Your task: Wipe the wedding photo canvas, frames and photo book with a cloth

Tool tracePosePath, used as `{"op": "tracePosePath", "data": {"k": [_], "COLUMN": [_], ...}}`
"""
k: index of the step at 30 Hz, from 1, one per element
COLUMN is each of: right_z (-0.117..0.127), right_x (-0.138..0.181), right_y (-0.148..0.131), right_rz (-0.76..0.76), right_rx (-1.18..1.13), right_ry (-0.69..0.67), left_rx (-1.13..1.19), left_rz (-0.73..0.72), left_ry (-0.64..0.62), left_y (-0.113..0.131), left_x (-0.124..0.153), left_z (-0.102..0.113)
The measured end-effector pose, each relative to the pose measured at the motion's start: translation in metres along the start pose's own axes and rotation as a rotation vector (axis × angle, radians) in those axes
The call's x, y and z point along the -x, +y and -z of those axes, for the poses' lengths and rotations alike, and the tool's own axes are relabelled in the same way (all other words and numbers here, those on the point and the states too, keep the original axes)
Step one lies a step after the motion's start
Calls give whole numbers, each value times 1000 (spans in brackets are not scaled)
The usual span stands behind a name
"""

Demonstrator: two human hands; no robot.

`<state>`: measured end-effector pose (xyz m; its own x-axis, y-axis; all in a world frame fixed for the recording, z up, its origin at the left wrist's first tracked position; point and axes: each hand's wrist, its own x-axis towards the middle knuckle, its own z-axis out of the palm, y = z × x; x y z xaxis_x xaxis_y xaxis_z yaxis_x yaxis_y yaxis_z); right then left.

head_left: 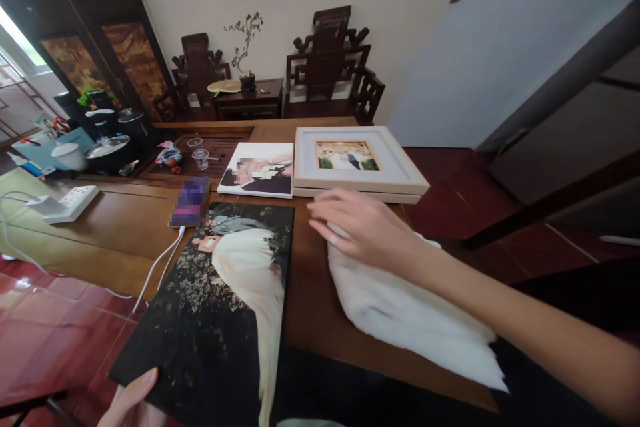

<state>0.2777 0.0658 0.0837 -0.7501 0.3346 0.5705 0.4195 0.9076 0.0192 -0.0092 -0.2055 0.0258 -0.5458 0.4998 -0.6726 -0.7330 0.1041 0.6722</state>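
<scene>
A large dark photo print (220, 320) of a figure in a white dress lies on the wooden table (120, 227), its near end jutting over the table's edge. My left hand (133, 403) grips its lower left corner, thumb on top. My right hand (360, 223) rests palm down, fingers stretched out, on a white cloth (400, 307) that lies to the right of the print. Beyond the cloth stand stacked white picture frames (357, 163) with a small photo in the top one. A smaller photo print (257, 170) lies beside them.
A phone (190, 203) on a white charging cable lies at the big print's far left corner. A white power strip (73, 203) sits at the left. Cups, pots and a tea tray stand at the back left. Dark carved chairs line the far wall. Red tiled floor surrounds the table.
</scene>
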Motion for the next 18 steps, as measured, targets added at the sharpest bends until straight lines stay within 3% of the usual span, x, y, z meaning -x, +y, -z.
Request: {"op": "tracePosePath", "data": {"k": [4, 9, 14, 18], "right_z": [-64, -114, -124, -120], "right_x": [-73, -117, -123, -128], "right_y": [42, 50, 50, 58], "right_rz": [14, 14, 264, 326], "right_rx": [220, 383, 499, 550], "right_ry": [-333, -628, -628, -569], "left_rx": [-2, -65, -115, -157], "left_rz": [-79, -62, -110, -187], "left_ry": [12, -17, -42, -37], "left_y": [-4, 0, 0, 0], "left_x": [-5, -21, -27, -24], "left_z": [-8, -2, -15, -40]}}
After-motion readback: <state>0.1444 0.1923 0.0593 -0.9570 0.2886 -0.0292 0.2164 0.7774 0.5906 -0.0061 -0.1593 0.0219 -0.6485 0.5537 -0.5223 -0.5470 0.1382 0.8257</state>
